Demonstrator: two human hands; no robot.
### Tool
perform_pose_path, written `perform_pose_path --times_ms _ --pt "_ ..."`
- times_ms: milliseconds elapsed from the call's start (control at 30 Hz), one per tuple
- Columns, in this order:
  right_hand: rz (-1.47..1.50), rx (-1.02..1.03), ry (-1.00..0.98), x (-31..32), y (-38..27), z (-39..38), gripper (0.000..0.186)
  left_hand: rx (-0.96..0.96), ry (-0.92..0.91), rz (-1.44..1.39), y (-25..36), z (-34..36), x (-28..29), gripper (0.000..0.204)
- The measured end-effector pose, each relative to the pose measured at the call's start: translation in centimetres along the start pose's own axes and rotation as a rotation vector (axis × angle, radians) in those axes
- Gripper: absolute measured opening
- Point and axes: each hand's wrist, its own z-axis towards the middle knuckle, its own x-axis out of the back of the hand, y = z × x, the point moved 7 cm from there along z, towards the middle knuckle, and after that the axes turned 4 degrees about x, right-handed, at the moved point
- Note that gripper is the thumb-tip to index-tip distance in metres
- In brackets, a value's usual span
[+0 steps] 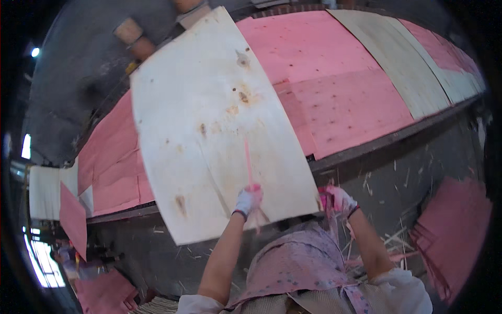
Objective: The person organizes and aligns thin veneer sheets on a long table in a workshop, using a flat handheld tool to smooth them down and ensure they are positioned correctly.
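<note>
A large pale wood veneer sheet [188, 141] with brown knots and a split lies tilted across the table before me. My left hand [248, 199], in a white glove stained pink, is closed around a thin pink veneer strip [248, 159] above the sheet's near part. My right hand [341, 200], gloved alike, is closed beside the sheet's near right corner. Pink shows at its fingers and thin scraps hang below it; what it grips is too blurred to make out.
Pink veneer sheets [345, 99] and a pale sheet [392, 57] cover the long table. Stacks of pink sheets [455, 235] stand low at right and at lower left [107, 293]. Wood scraps [397, 240] litter the floor. Another person [78, 264] is at far left.
</note>
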Motion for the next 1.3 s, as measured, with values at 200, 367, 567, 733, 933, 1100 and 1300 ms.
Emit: perform_pose_path --times_ms 200,367,567,733,933,1100,1300 --pt "-0.202 0.197 0.166 -4.8 0.3 1.2 0.047 0.134 -0.080 -0.797 -21.5 -4.5 7.6 0.028" --pt "-1.066 0.386 0.701 -8.5 1.2 2.6 0.073 0.165 0.163 -0.971 -32.7 -6.8 18.8 0.031" --pt "-1.124 0.020 0.890 -10.0 2.9 2.8 0.091 0.159 0.285 -1.110 -38.2 -6.1 25.7 0.034" --pt "-1.133 -0.099 1.056 -9.8 3.6 1.5 0.100 0.054 0.229 -1.076 -37.8 -5.6 27.5 0.029" --pt "-1.086 0.104 1.071 -8.6 4.9 0.8 0.092 -0.050 0.223 -0.785 -36.2 -5.5 28.6 0.023" --pt "-1.196 0.142 1.026 -7.4 5.4 0.4 0.074 0.075 0.215 -0.951 -38.7 -3.9 26.3 0.018" --pt "-0.779 0.307 0.664 -7.8 6.9 1.1 0.064 0.170 0.332 -0.858 -38.7 -7.7 23.9 0.017"
